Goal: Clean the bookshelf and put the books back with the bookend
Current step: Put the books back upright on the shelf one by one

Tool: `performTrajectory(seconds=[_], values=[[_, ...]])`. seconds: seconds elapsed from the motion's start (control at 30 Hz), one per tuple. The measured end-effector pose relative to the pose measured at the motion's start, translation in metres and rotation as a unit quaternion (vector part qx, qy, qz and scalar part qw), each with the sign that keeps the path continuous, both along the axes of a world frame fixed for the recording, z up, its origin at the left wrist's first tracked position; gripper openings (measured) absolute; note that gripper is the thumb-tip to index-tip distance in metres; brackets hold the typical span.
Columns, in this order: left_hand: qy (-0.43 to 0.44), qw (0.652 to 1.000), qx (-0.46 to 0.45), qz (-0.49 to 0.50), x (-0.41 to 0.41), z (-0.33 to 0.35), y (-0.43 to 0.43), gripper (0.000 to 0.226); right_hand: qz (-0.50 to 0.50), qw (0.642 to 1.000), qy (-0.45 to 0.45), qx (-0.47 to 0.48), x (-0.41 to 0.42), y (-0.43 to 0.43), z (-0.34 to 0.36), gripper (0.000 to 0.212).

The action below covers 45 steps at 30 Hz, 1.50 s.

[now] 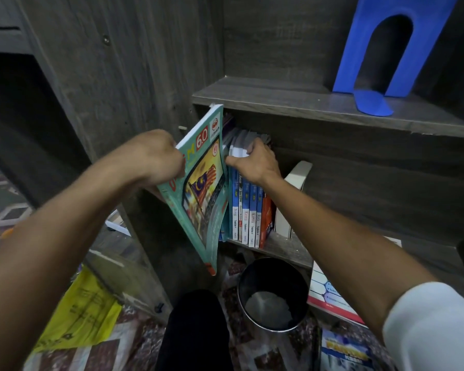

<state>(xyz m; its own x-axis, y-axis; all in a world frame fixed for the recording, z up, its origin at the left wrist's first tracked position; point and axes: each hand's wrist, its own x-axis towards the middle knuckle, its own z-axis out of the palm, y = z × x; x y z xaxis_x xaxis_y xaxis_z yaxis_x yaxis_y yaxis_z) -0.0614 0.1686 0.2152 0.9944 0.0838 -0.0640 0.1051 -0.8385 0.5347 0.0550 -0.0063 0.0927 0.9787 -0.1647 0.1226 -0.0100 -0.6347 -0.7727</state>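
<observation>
**While One Hand Holds a Teal Book, the Other Grips the Row**

As the person faces a dark wooden bookshelf [134, 76], the left hand [158, 156] curls its fingers round the edge of a teal book [204, 188] and holds it tilted in front of the lower compartment. Its top corner reaches up to the front edge of the upper shelf board [279, 100], and its bottom corner hangs below the lower shelf board [284, 250]. The cover shows a flag and the figure 6.0.

Just beside it, the right hand [255, 159] hooks its fingers over the tops of a row of books [248, 210] standing upright in that compartment, with the thumb stretched towards the teal book. Their spines are mostly blue and white, with an orange one at the right end. A white upright piece [295, 183] stands against the right end of the row; what it is cannot be told.

On the upper shelf board, well apart from both hands, a blue bookend [370, 62] stands upright with its tongue pointing forward.

Below, on a patterned carpet [134, 341], sit a round metal bin [272, 293], a yellow plastic bag [83, 317] and two more books [330, 293] at the right.
</observation>
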Motion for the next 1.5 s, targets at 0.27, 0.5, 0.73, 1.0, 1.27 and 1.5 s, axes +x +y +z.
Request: performTrajectory(seconds=[0.27,0.5,0.73,1.0,1.27,1.5], values=[[-0.071,0.995,0.063,0.017,0.059,-0.05,-0.034,0.03,-0.004,1.0,-0.01,-0.004,-0.001,-0.001,-0.002,0.077],[-0.254,0.954,-0.154,0.052,0.05,-0.11,-0.03,0.036,-0.011,1.0,-0.01,-0.005,-0.002,0.001,-0.004,0.075],[-0.134,0.941,-0.264,-0.163,-0.001,-0.179,0.003,0.064,-0.007,1.0,-0.005,-0.003,-0.001,0.002,-0.003,0.081],[-0.168,0.981,-0.093,-0.03,0.047,-0.172,-0.006,0.03,-0.013,1.0,0.002,-0.008,-0.004,0.003,-0.003,0.073],[0.02,0.986,-0.118,-0.12,0.069,-0.163,-0.016,0.044,-0.008,1.0,0.002,-0.011,-0.006,0.004,-0.003,0.067],[-0.004,0.99,-0.074,-0.117,0.076,-0.201,-0.016,0.019,0.023,0.999,0.008,0.028,-0.001,-0.004,-0.003,0.074]])
